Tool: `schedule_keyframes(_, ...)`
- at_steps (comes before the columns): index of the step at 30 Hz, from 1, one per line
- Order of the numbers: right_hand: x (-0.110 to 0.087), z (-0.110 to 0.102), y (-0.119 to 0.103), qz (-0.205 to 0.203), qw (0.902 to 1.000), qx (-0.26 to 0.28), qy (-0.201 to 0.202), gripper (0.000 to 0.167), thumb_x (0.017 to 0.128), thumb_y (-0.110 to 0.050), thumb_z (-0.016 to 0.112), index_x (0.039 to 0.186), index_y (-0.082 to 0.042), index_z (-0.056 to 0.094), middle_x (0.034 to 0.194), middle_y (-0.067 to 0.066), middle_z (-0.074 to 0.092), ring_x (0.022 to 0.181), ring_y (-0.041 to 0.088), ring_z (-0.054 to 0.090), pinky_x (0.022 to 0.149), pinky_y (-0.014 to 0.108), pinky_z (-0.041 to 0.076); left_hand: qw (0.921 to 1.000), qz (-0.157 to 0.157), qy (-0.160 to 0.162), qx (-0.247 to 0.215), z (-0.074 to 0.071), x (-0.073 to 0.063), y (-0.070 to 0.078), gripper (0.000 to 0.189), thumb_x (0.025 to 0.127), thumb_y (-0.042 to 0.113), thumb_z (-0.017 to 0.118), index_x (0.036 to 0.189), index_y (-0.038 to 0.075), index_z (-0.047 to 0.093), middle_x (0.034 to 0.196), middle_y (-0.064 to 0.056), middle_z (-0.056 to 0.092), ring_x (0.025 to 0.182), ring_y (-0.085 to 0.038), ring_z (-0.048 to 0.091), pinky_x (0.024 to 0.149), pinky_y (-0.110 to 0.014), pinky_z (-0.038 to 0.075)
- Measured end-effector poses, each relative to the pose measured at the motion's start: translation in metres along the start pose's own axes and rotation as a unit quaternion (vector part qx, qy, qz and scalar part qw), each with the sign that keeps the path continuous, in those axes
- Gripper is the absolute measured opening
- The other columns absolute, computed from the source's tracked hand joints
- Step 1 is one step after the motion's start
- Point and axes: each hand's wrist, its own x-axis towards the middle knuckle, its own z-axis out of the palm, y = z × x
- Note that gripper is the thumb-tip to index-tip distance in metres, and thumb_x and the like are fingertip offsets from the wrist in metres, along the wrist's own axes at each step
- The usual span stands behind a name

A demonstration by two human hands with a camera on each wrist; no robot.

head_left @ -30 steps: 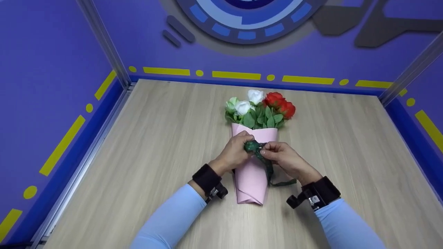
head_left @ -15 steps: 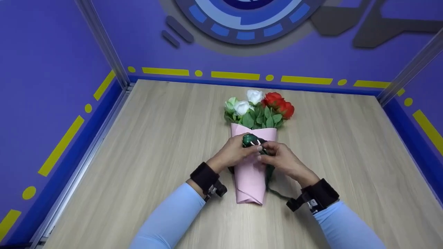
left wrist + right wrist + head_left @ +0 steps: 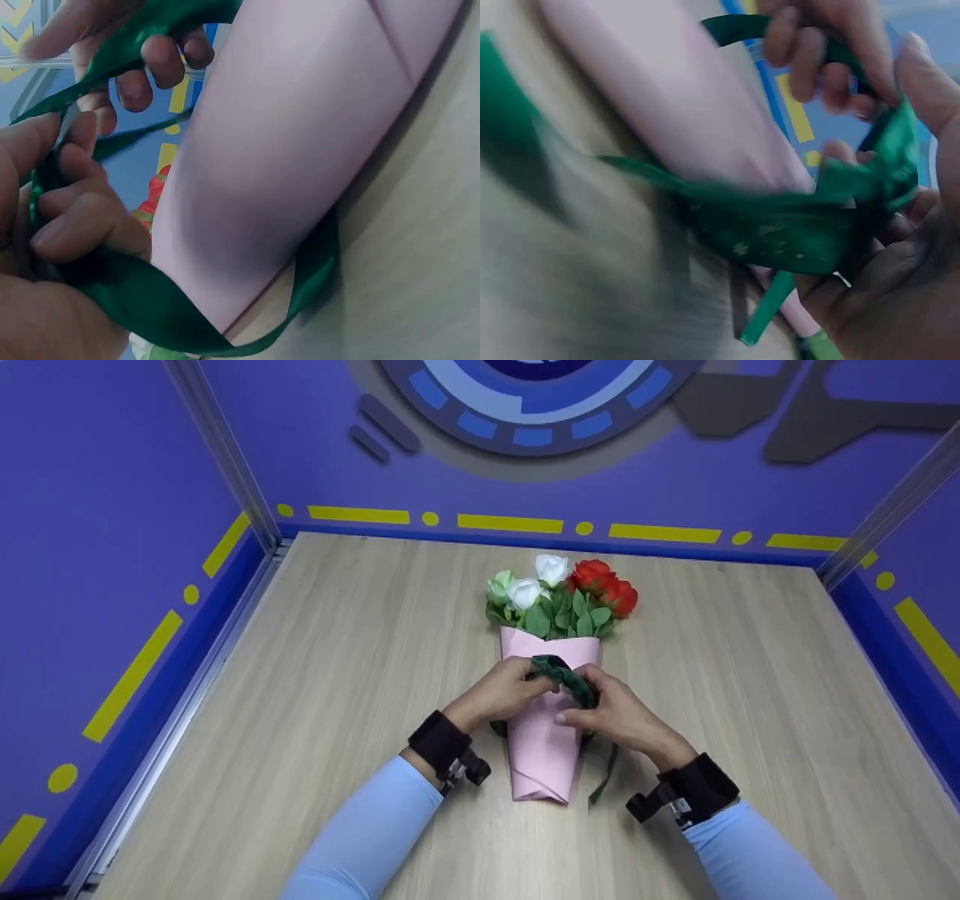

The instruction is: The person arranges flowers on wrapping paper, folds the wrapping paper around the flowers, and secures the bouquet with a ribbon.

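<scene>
A bouquet lies on the table, its stems wrapped in pink paper [image 3: 541, 754]. White roses [image 3: 552, 569] and red roses [image 3: 600, 579] show above the wrap. A green ribbon [image 3: 568, 678] passes around the paper, and part of it is raised in a loop between the two hands. My left hand [image 3: 506, 688] pinches the ribbon over the wrap. On the other side, my right hand [image 3: 626, 712] has its fingers curled round the ribbon [image 3: 769, 236], the thumb standing apart. How the ribbon strands cross is partly hidden by the fingers.
The wooden tabletop [image 3: 360, 660] spreads around the bouquet. A blue panel [image 3: 300, 450] rises behind it, with side panels at left and right. A loose ribbon tail [image 3: 604, 776] hangs to the right of the wrap.
The ribbon loop between the hands has stretched toward the right hand. My right thumb has parted from the fingers, and the ribbon tail at right has swung nearer the wrap.
</scene>
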Motion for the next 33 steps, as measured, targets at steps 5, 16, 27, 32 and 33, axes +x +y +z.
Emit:
schedule_keyframes(5,-0.001,0.003,-0.003,0.011,0.9976,0.057,0.037,0.025,0.101,-0.022,0.073,0.099,0.001,0.062,0.071,0.002,0.054,0.057,0.015,0.054,0.050,0.025,0.048,0.9998,-0.007,0.006,-0.016,0.000,0.000,-0.001,0.026,0.108,0.026,0.060,0.107,0.008,0.079,0.102,-0.004,0.074,0.084,-0.009,0.057,0.076,-0.024,0.045)
schedule_keyframes(16,-0.004,-0.022,0.021,0.060,0.9683,0.233,0.067,0.015,0.095,0.003,0.066,0.090,-0.007,0.056,0.063,-0.001,0.058,0.054,0.011,0.057,0.058,0.027,0.055,0.9696,-0.090,0.095,-0.207,-0.010,-0.005,-0.010,0.031,0.108,0.019,0.047,0.080,0.010,0.055,0.064,0.005,0.045,0.049,-0.008,0.040,0.045,-0.024,0.039)
schedule_keyframes(27,-0.018,-0.041,0.030,0.006,0.8982,0.424,0.117,0.022,0.105,-0.001,0.047,0.088,-0.013,0.055,0.065,0.001,0.059,0.062,0.016,0.064,0.075,0.037,0.063,0.9031,-0.135,0.225,-0.339,-0.021,-0.003,-0.011,0.033,0.115,0.029,0.038,0.085,0.015,0.045,0.064,0.004,0.040,0.050,-0.009,0.037,0.042,-0.023,0.036)
schedule_keyframes(32,-0.016,-0.041,0.016,-0.032,0.9184,0.365,0.150,0.022,0.112,-0.015,0.044,0.105,-0.006,0.062,0.082,0.005,0.069,0.079,0.020,0.072,0.083,0.037,0.063,0.9363,-0.145,0.165,-0.275,-0.017,-0.004,-0.008,0.022,0.113,0.030,0.043,0.098,0.014,0.046,0.070,0.004,0.039,0.055,-0.009,0.034,0.047,-0.022,0.029)
schedule_keyframes(33,-0.015,-0.040,0.012,-0.041,0.9262,0.341,0.156,0.025,0.113,-0.016,0.042,0.109,-0.002,0.063,0.087,0.006,0.070,0.084,0.020,0.072,0.086,0.036,0.063,0.9472,-0.142,0.146,-0.248,-0.016,-0.005,-0.006,0.019,0.112,0.030,0.047,0.102,0.013,0.047,0.073,0.004,0.040,0.057,-0.010,0.035,0.049,-0.022,0.030)
